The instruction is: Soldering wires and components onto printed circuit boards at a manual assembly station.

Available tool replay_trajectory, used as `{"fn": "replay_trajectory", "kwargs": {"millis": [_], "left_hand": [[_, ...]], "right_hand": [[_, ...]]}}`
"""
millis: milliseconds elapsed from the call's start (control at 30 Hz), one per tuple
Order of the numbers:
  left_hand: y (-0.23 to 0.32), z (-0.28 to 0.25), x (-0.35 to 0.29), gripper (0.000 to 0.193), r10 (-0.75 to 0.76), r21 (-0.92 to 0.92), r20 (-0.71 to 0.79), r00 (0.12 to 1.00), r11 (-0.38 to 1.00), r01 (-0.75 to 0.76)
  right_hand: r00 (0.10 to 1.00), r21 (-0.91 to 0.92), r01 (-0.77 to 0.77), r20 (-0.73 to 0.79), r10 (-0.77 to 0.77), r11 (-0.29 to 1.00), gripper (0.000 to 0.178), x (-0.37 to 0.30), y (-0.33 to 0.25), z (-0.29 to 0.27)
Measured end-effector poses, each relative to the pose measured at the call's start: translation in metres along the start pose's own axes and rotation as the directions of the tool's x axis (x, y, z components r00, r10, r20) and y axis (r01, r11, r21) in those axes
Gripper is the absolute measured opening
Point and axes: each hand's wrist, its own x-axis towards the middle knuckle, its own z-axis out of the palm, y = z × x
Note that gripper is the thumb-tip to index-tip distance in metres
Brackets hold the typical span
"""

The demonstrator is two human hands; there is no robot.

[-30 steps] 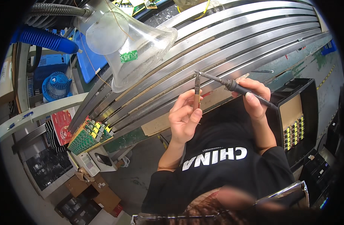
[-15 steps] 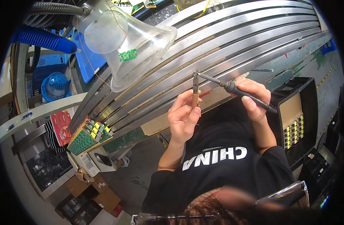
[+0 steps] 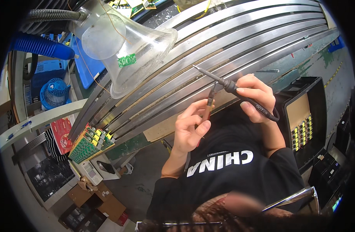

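Observation:
My right hand (image 3: 258,96) is closed around the black grip of a soldering iron (image 3: 230,86). Its bare metal tip points to the upper left, over the metal rails. Below the iron, my left hand (image 3: 187,129) grips small pliers (image 3: 211,99) with reddish handles and dark jaws pointing up. The jaws end close to the iron's shaft; whether they touch it I cannot tell. Any small piece between the jaws is too small to make out.
Long metal rails (image 3: 231,48) cross the bench. A clear fume hood (image 3: 146,58) hangs at the upper left, near a blue fan (image 3: 55,92). Stacked green circuit boards (image 3: 86,149) stand at the left. A black box (image 3: 299,112) with yellow components sits at the right.
The soldering iron's tip has moved up and left, past the pliers' jaws, where the two tips met before. The pliers have dropped slightly and tilted to the right.

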Motion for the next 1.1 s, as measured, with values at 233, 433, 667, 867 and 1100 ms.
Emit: {"fn": "replay_trajectory", "kwargs": {"millis": [233, 433, 667, 867, 1100], "left_hand": [[0.004, -0.002, 0.001, 0.023, -0.008, 0.06, 0.023, 1.0, 0.998, 0.006], [0.003, -0.004, 0.003, 0.021, 0.005, 0.078, 0.069, 0.998, 0.997, -0.011], [0.003, -0.003, 0.004, 0.018, 0.001, 0.094, 0.09, 0.996, 0.996, -0.01], [0.0, -0.001, 0.003, 0.022, 0.01, 0.115, 0.1, 0.995, 0.993, -0.022], [0.0, 0.006, 0.005, 0.023, 0.003, 0.097, 0.081, 0.997, 0.995, -0.011]], "right_hand": [[0.996, -0.106, 0.077, 0.054, -0.071, 0.991, 0.033, 0.002, -0.001, 0.001], [0.999, -0.034, 0.013, 0.05, -0.012, 0.999, 0.031, 0.0, -0.001, -0.002], [0.996, 0.001, 0.015, 0.092, -0.015, 1.0, 0.029, 0.002, -0.001, -0.008], [0.99, 0.01, 0.089, 0.111, -0.09, 0.996, 0.028, 0.005, 0.003, -0.013], [0.996, 0.073, 0.084, -0.005, -0.084, 0.994, 0.039, -0.004, 0.01, -0.007]]}}
